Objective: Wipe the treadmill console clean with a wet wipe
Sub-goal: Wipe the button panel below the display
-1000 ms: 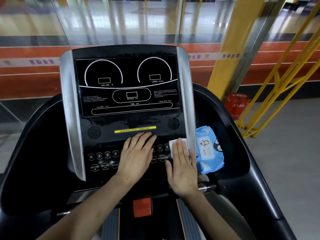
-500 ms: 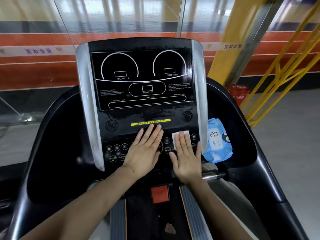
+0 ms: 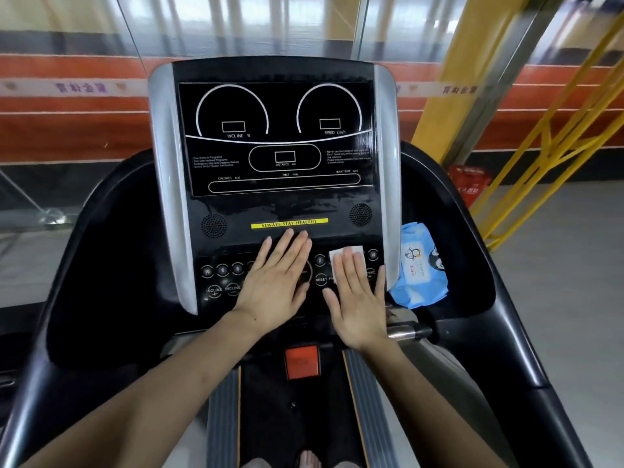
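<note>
While the right hand (image 3: 359,298) lies flat, fingers straight and together, it presses a white wipe (image 3: 347,256) against the button panel at the console's (image 3: 277,211) lower right — only the wipe's upper edge shows beyond the fingertips. The left hand (image 3: 275,285) rests flat and empty on the panel's centre, fingers extended toward the yellow strip (image 3: 289,223). Just right of the console's silver trim (image 3: 388,184) a blue wipe pack (image 3: 420,268) lies in the side tray. Below, a red tab (image 3: 301,362) — beyond, yellow railings (image 3: 547,136).
</note>
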`<state>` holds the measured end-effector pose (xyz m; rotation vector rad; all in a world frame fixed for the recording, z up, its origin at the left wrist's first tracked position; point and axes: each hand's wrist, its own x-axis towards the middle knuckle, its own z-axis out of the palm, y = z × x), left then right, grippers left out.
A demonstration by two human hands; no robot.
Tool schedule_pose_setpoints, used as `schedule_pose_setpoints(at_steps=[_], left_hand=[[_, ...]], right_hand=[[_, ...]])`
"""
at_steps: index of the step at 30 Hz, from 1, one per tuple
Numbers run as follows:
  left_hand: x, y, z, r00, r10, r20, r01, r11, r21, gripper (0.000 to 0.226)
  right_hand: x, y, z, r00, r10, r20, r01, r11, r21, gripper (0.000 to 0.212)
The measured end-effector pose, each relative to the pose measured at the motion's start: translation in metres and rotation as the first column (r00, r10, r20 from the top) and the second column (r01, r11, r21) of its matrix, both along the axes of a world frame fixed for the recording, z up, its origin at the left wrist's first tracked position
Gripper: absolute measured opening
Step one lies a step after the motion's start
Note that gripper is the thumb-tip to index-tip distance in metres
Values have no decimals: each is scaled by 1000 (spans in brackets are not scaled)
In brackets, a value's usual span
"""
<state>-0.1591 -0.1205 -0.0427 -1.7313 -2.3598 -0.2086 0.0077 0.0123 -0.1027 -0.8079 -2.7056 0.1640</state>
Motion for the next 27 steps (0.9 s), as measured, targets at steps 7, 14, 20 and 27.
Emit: schedule_pose_setpoints(at_steps=[7, 14, 20, 27], left_hand=[[3, 0, 0, 1000, 25, -12, -25, 1000, 13, 80], [5, 0, 1, 997, 79, -18, -79, 997, 7, 80], [7, 0, -5, 990, 131, -49, -130, 991, 20, 80], [6, -1, -7, 988, 142, -57, -141, 990, 25, 79]], right_hand=[[25, 35, -3, 990, -126, -65, 123, 991, -49, 67], [-5, 1, -6, 997, -19, -73, 16, 999, -42, 68], [16, 30, -10, 996, -46, -77, 46, 999, -2, 67], [-1, 6, -8, 991, -66, -114, 59, 996, -67, 68]])
